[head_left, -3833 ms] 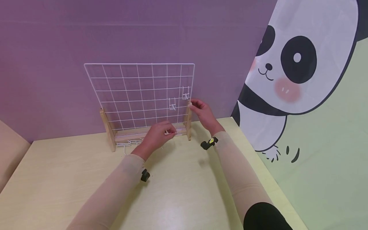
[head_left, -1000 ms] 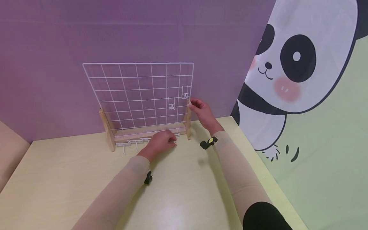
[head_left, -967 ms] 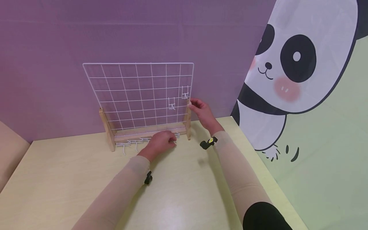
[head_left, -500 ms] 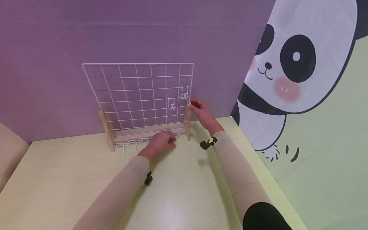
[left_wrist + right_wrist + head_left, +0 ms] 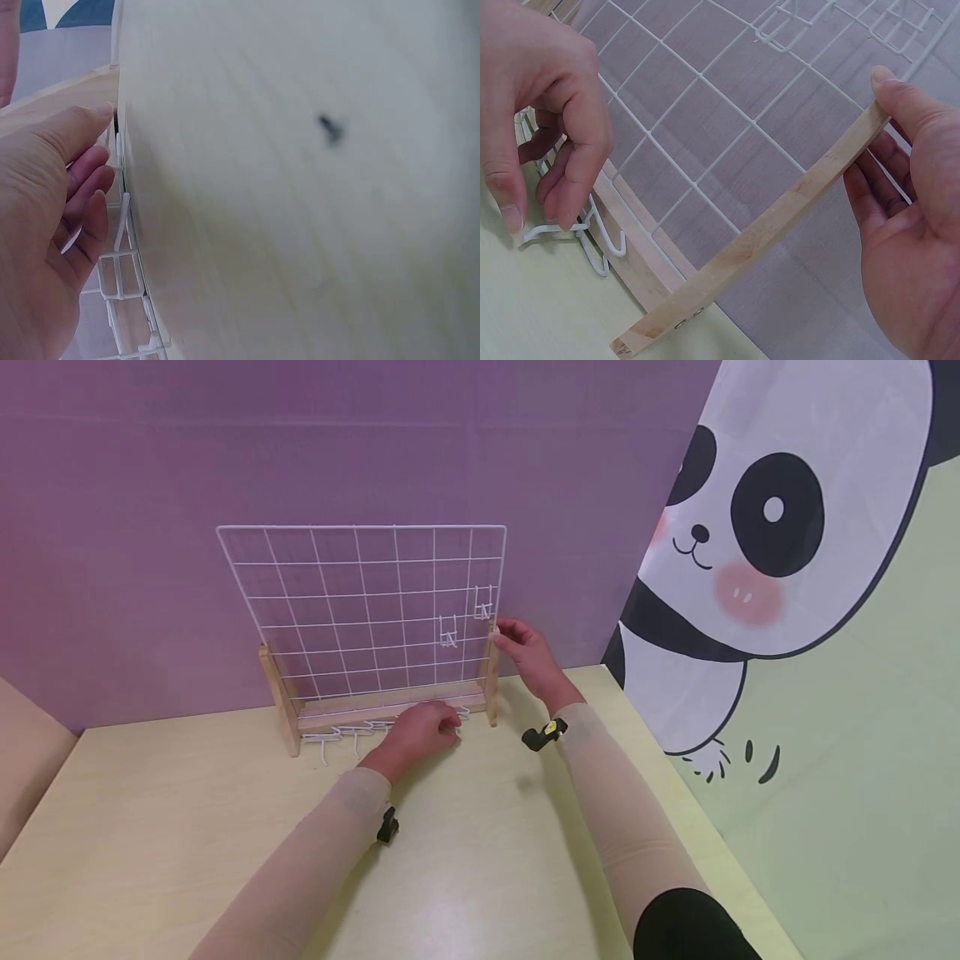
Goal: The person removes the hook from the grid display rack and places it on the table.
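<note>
A white wire grid panel (image 5: 378, 618) stands upright in a wooden stand (image 5: 757, 232). My right hand (image 5: 525, 652) grips the stand's right post at its top, thumb in front and fingers behind. Low at the panel's foot, my left hand (image 5: 420, 731) pinches a white wire hook (image 5: 592, 225) between thumb and fingertip, close over the table. In the left wrist view the left hand (image 5: 45, 202) has its fingers bent beside that row of hooks. Two wire hooks hang on the panel at the right, an upper hook (image 5: 483, 606) and a lower hook (image 5: 448, 635).
More wire hooks (image 5: 333, 737) lie in a row along the front of the stand's base. The light wooden table (image 5: 187, 818) extends toward me. Behind it rises a purple wall (image 5: 360, 452), with a panda picture (image 5: 780, 518) at the right.
Since the oldest frame, my left hand has come down from before the panel's lower edge to the table. During the last second both hands have stayed in place.
</note>
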Action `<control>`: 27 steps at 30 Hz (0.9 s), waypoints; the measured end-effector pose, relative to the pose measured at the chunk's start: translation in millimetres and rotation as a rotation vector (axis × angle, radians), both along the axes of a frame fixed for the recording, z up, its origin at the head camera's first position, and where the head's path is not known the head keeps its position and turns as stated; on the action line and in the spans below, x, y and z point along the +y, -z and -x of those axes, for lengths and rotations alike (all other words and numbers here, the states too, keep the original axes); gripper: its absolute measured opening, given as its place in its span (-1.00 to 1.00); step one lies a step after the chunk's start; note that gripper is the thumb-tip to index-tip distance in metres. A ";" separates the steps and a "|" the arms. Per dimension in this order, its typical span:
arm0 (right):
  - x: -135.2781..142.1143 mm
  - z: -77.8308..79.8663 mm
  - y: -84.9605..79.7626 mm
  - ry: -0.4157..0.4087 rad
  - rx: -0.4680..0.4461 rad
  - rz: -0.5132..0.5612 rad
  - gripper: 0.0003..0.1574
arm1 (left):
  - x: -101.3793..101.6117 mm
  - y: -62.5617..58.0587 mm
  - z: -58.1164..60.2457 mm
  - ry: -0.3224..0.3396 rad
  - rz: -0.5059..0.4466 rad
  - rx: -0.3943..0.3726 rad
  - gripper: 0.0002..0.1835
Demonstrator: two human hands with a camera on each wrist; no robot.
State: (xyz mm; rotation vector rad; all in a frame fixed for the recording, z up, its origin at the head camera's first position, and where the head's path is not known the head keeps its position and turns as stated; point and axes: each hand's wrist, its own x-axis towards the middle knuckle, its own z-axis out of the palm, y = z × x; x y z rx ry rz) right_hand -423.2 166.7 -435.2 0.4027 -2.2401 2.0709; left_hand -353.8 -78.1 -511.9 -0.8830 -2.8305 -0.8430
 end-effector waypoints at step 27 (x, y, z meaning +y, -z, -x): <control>-1.6 -1.8 -2.0 -0.006 0.004 0.008 -0.55 | -1.4 -53.3 -10.7 -0.240 -0.323 0.039 -0.73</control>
